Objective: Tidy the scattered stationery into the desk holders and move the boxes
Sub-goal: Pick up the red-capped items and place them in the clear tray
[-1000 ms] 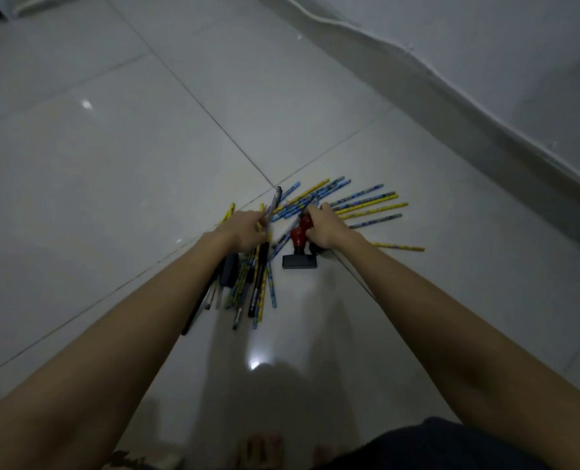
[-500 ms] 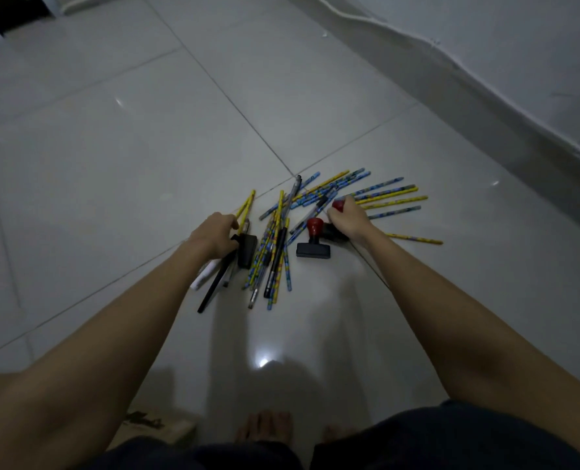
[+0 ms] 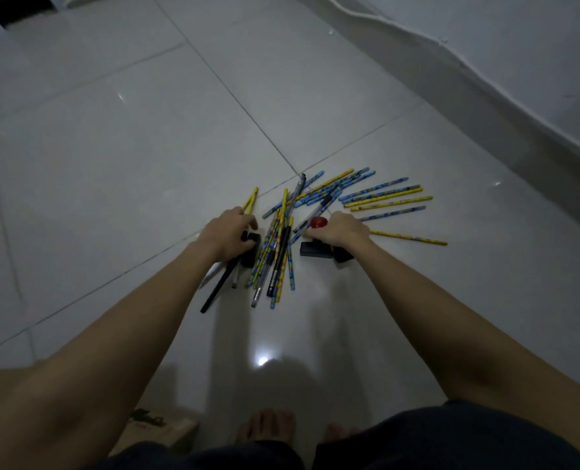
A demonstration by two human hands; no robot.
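Observation:
Blue and yellow pencils (image 3: pixel 385 198) lie fanned out on the white tiled floor, with a tighter bunch of pencils and pens (image 3: pixel 275 247) between my hands. My left hand (image 3: pixel 226 234) is curled over a black pen (image 3: pixel 218 290) that sticks out below it, beside a small black block (image 3: pixel 252 251) and a white pen (image 3: pixel 210 275). My right hand (image 3: pixel 344 228) grips a stamp with a red knob (image 3: pixel 318 222) and a black base (image 3: pixel 314 250). A second black stamp (image 3: pixel 343 256) sits under that wrist.
The wall's base (image 3: pixel 485 110) runs diagonally along the right. A single yellow pencil (image 3: pixel 409 237) lies apart to the right. A cardboard box (image 3: pixel 166 429) sits at the bottom left, next to my bare feet (image 3: pixel 268 427).
My right hand has drawn back from the pencil fan onto the red-knobbed stamp, and a second black stamp now lies beside it. My left hand has stayed on the black pen.

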